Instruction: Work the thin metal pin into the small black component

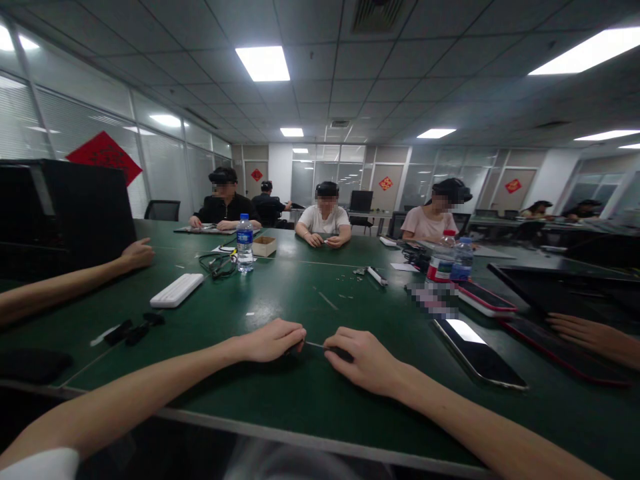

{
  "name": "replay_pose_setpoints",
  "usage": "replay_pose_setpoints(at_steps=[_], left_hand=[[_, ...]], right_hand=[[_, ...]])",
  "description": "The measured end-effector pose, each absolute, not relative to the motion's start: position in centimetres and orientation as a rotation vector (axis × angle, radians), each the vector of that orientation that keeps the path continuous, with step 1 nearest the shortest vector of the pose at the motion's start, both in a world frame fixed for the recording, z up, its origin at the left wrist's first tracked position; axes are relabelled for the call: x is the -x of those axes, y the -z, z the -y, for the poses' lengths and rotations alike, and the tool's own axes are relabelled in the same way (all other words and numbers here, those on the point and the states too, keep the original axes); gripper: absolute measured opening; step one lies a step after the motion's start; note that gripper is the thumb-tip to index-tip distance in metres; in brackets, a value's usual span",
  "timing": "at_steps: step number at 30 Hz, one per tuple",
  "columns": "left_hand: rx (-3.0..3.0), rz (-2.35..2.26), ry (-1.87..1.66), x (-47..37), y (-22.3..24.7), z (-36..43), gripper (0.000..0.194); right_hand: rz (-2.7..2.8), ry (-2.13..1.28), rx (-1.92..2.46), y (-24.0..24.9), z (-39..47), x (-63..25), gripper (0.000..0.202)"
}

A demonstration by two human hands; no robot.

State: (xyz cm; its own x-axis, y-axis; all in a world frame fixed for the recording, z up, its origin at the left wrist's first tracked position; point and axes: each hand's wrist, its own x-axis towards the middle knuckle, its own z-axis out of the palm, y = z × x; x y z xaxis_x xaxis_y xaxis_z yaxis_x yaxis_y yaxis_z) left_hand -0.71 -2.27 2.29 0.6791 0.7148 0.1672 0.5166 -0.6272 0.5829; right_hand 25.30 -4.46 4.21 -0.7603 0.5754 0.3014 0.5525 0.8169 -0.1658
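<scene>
My left hand (pixel 275 340) rests on the green table (pixel 240 390) near its front edge, fingers curled around one dark end of a thin pale rod (pixel 315 344). Facing it, my right hand (pixel 365 360) closes on the dark piece at the rod's other end. The bare middle of the rod shows in the narrow gap between both hands. What kind of object it is, I cannot make out, since the fingers cover most of it.
A phone (pixel 480 353) lies right of my right hand, near bottles (pixel 441 257). Leftward are a white case (pixel 177 291), black pieces (pixel 135 329), a water bottle (pixel 245 243) and cables (pixel 217 265). Co-workers' hands appear left (pixel 137 254) and right (pixel 590 337); several people sit opposite.
</scene>
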Motion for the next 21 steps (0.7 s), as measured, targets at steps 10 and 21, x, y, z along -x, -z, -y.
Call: replay_pose_setpoints(at_steps=[10, 21], left_hand=[[-2.384, -0.951, -0.533, 0.7, -2.2, 2.15, 0.051], [-2.392, -0.962, -0.519, 0.67, -2.05, 1.97, 0.051]], right_hand=[[2.646, -0.11, 0.863, -4.36, 4.56, -25.26, 0.027], [2.651, -0.101, 0.857, -4.07, 4.28, -25.4, 0.026]])
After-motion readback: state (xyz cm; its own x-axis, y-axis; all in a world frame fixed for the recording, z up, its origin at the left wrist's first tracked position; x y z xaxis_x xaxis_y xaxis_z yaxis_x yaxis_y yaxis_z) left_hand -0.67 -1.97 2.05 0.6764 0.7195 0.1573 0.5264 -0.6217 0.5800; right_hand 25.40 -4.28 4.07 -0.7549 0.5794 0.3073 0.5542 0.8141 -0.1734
